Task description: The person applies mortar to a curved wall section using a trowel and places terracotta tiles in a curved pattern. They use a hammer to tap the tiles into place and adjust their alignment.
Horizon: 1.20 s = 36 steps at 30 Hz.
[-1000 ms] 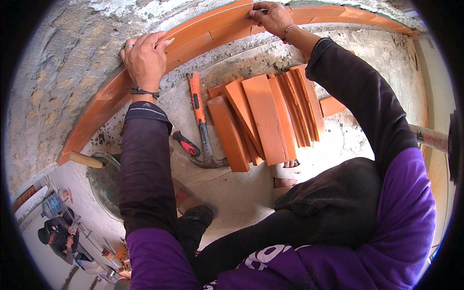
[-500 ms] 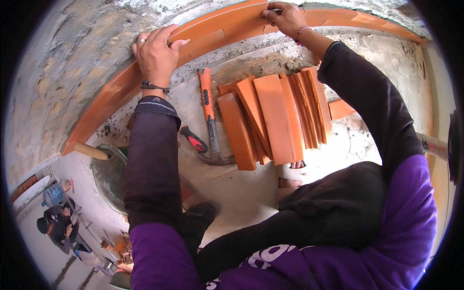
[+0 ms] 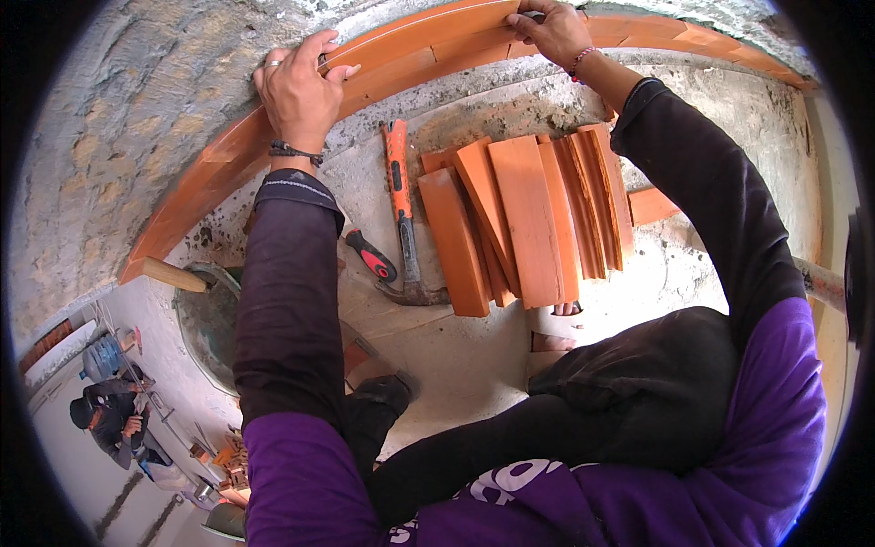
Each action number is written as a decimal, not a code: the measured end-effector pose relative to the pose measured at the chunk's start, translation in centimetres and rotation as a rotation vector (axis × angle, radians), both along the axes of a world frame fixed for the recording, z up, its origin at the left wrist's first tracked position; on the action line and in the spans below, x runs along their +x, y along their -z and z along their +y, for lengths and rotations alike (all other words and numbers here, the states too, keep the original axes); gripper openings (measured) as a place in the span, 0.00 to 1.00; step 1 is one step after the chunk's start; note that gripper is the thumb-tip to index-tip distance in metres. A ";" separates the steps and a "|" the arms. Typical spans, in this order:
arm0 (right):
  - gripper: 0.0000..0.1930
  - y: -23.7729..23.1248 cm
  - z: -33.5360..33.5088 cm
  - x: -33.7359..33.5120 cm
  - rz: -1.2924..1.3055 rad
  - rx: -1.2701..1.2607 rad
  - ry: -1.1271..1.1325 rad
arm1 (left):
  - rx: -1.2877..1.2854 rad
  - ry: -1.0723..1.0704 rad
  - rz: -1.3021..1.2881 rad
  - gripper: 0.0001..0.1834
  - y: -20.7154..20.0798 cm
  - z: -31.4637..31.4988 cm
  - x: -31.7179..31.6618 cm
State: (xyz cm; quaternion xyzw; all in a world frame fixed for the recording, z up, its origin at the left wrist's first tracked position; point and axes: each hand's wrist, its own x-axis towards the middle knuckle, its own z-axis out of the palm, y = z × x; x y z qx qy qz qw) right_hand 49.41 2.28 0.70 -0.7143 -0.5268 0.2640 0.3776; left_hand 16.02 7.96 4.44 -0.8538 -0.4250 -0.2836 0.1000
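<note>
A long, thin terracotta brick tile (image 3: 428, 33) lies along the top of a curved course of similar tiles (image 3: 211, 173) against the rough wall. At its left end, my left hand (image 3: 301, 96) grips it, thumb on the front face and fingers over the top edge. My right hand (image 3: 552, 35) pinches its right end between thumb and curled fingers. A thin white line runs along the tile's upper edge. Below my hands, a stack of loose terracotta tiles (image 3: 529, 219) rests on the floor beside an orange-handled hammer (image 3: 398, 182).
A red-and-black handled tool (image 3: 371, 255) lies by the hammer's head. Left of my left forearm stands a dark mortar bucket (image 3: 205, 319) with a wooden handle (image 3: 173, 274) sticking out. Another person (image 3: 114, 415) sits at the far lower left. My bent legs are close behind the stack.
Both hands stay at the ends of the tile, with only a slight shift. The whole view has moved a little. The other person's arms have changed position.
</note>
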 end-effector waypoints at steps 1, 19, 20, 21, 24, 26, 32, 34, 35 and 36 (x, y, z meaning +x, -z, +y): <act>0.14 -0.1 0.0 0.0 0.032 -0.005 0.005 | -0.004 0.002 -0.002 0.26 0.0 0.0 0.0; 0.16 -0.7 -0.2 0.1 -0.016 -0.009 -0.013 | 0.014 0.014 0.024 0.24 0.2 0.2 -0.2; 0.16 -0.6 -0.1 0.1 -0.046 0.000 -0.017 | 0.015 0.017 0.022 0.23 0.2 0.2 -0.3; 0.17 -0.5 0.0 0.1 -0.077 0.008 -0.020 | 0.016 0.022 0.019 0.23 0.2 0.3 -0.3; 0.17 -0.2 0.0 0.1 -0.046 0.008 -0.003 | 0.012 0.021 0.009 0.23 0.2 0.2 -0.2; 0.17 -0.1 0.0 0.2 -0.085 0.023 -0.002 | -0.001 0.000 -0.001 0.22 0.2 0.0 0.0; 0.18 -0.4 -0.1 -0.2 -0.012 -0.030 0.033 | 0.004 -0.003 0.017 0.22 0.1 0.0 -0.1; 0.18 -0.4 -0.1 -0.1 0.031 -0.045 0.037 | 0.013 0.005 0.031 0.23 0.1 0.0 -0.1; 0.18 -0.4 -0.1 0.0 -0.023 -0.042 0.030 | 0.018 0.009 0.038 0.23 0.0 0.0 -0.1; 0.18 -0.6 -0.1 0.0 -0.077 -0.038 0.022 | 0.014 0.006 0.039 0.23 0.0 0.0 -0.1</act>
